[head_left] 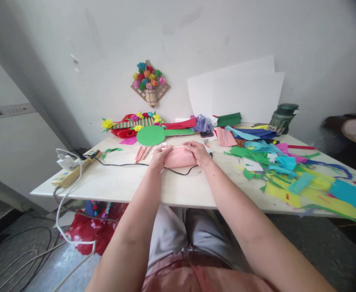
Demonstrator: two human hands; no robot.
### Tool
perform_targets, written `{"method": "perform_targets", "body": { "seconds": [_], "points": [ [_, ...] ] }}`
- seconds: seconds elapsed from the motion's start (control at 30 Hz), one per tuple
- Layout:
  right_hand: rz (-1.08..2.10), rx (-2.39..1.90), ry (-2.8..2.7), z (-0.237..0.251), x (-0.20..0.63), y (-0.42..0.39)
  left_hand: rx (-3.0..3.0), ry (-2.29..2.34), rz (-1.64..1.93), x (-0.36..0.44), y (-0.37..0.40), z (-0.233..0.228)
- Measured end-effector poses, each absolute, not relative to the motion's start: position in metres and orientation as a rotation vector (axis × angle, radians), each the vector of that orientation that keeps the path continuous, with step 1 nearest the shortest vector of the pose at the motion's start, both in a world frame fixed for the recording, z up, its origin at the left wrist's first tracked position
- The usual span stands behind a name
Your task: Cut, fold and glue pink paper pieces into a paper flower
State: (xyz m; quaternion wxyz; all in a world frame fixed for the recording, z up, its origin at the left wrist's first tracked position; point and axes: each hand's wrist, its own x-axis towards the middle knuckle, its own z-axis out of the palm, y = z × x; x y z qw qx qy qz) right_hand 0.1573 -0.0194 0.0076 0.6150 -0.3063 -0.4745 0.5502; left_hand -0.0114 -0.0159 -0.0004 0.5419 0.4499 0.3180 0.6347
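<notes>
A piece of pink paper [180, 158] is stretched between my two hands above the white table. My left hand [160, 155] pinches its upper left corner, and my right hand [199, 152] grips the upper right corner. Along the top edge between the fingers runs a thin whitish strip [178, 147]; whether it is a stick or a rolled edge I cannot tell. Several slim pink rolls [141, 154] lie just left of my left hand. Behind the hands rests a green paper disc [151, 136] with a long green band. A black cable [126, 164] passes beneath the paper.
Crepe paper scraps [275, 162] cover the table's right side, near a dark green bottle [283, 115]. A power strip [74, 169] sits at the left edge. Paper flowers [141, 117] and purple shredded strands [204, 123] lie at the back. A flower basket ornament [150, 83] hangs on the wall.
</notes>
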Motion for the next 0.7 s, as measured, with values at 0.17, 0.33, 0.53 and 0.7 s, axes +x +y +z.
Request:
{"method": "perform_targets", "body": {
  "seconds": [0.17,0.33,0.53,0.7],
  "points": [
    [1.291,-0.703,-1.079,0.0088,0.1581,-0.0206,1.070,0.722,1.513,-0.0109,-0.0153,-0.0001],
    [1.302,-0.701,-1.070,0.0100,0.1581,-0.0213,1.075,0.711,1.529,-0.0109,-0.0143,-0.0007],
    [1.283,-0.723,-1.079,0.0102,0.1583,-0.0218,1.075,0.739,1.526,-0.0105,-0.0165,0.0011],
    [1.265,-0.747,-1.090,0.0101,0.1583,-0.0213,1.065,0.730,1.530,-0.0097,-0.0180,0.0027]
  ]
}}
